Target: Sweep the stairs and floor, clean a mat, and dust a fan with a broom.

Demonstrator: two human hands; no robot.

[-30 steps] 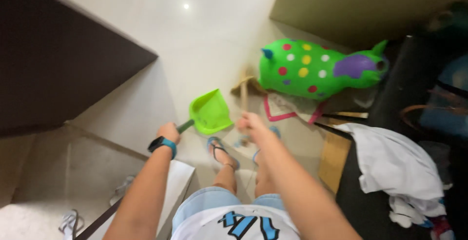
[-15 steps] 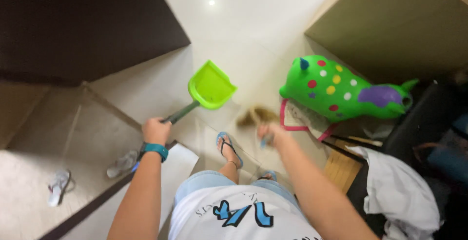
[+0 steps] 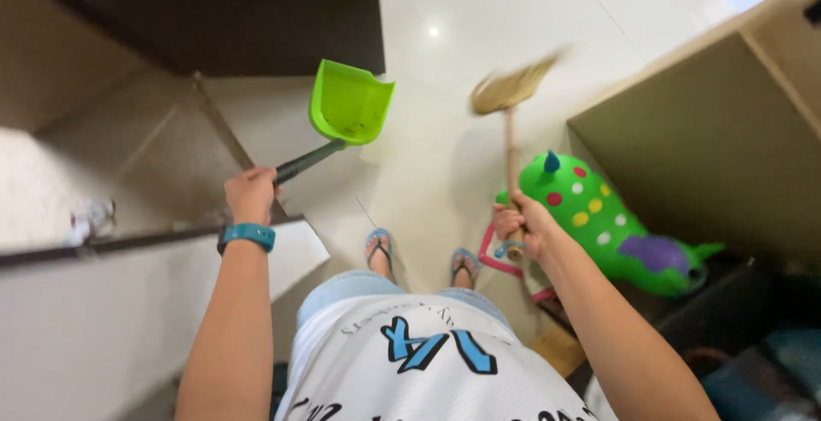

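With your left hand (image 3: 251, 194) clenched on the green dustpan (image 3: 349, 103) handle at far left and your right hand (image 3: 523, 226) gripping the broom (image 3: 510, 96) upright beside it, you appear mid-sweep; lower both to the floor (image 3: 445, 156).

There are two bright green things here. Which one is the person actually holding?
The plain green dustpan, held up by its dark handle in the left hand. The other, a spotted green toy animal, lies on the floor beside the right hand.
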